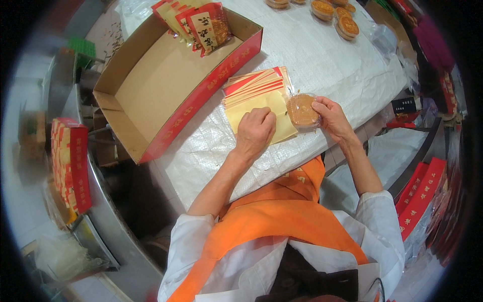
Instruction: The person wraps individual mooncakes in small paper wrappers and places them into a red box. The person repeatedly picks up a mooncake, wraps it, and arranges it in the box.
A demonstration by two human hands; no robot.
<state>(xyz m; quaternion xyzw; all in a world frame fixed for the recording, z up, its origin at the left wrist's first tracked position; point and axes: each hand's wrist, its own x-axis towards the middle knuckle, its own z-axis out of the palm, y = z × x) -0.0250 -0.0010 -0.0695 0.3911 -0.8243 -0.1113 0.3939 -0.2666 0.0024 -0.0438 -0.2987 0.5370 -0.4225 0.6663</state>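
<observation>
My right hand (333, 118) grips the edge of a round brown pastry (304, 110) in a clear plastic tray, thumb on top. The tray sits at the right edge of a fanned stack of yellow and red paper bags (254, 83). My left hand (256, 130) is closed, its curled fingers pressed down on the topmost yellow paper bag (282, 132). Its fingertips are hidden beneath the hand, which seems to pinch the bag's surface.
Left of the stack lies an open cardboard box (156, 83) with red sides; filled packets (206, 27) stand at its far end. More packed pastries (347, 25) rest at the far right of the white-sheeted table (201, 166). A red carton (70, 166) stands far left.
</observation>
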